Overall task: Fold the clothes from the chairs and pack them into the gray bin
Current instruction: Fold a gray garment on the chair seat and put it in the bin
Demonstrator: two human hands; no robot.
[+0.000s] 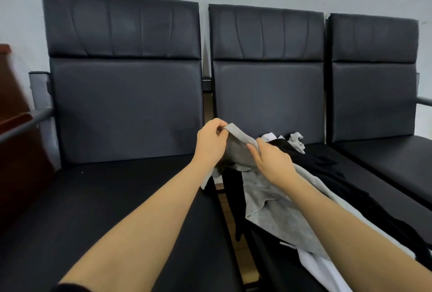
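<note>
Gray garment (264, 200) is lifted at its top edge over the gap between the left chair (126, 109) and the middle chair (268, 95); the rest of it trails down across the middle seat. Your left hand (211, 143) pinches the upper corner between thumb and curled fingers. Your right hand (272, 163) grips the same edge just beside it, fingers curled over the fabric. Both of your forearms are bare. Black clothes (311, 158) and a white piece (320, 268) lie heaped on the middle seat, under and behind the gray one. Right chair (374, 76) sits beside it. Gray bin is out of frame.
</note>
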